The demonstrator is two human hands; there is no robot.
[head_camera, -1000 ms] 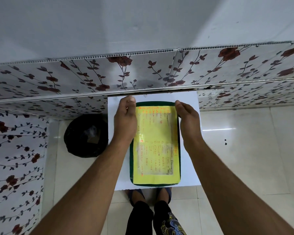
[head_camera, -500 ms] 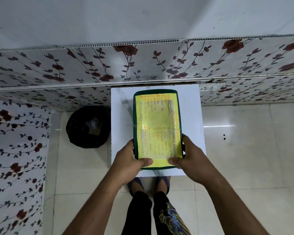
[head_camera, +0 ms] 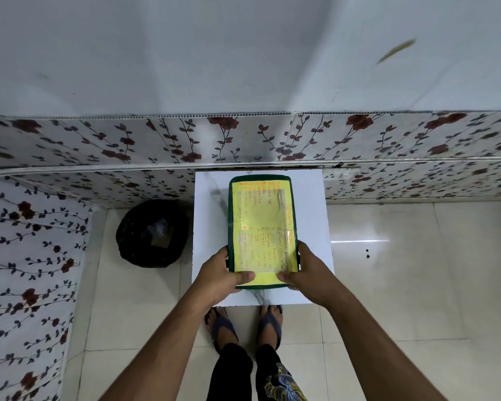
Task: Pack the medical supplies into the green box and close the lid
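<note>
2 hands, left hand and right hand, clasp the near corners of the closed green plastic box with yellow labelled lid, thumbs pressing downward, probably seating it; it lies along the white marble-patterned table, reaching toward its near edge.

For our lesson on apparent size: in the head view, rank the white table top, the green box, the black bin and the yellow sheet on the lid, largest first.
1. White table top
2. Green box
3. Yellow sheet, a little smaller than the lid it covers

Black bin: unranked; it looks about the box's size but sits lower, farther from the camera.
</note>
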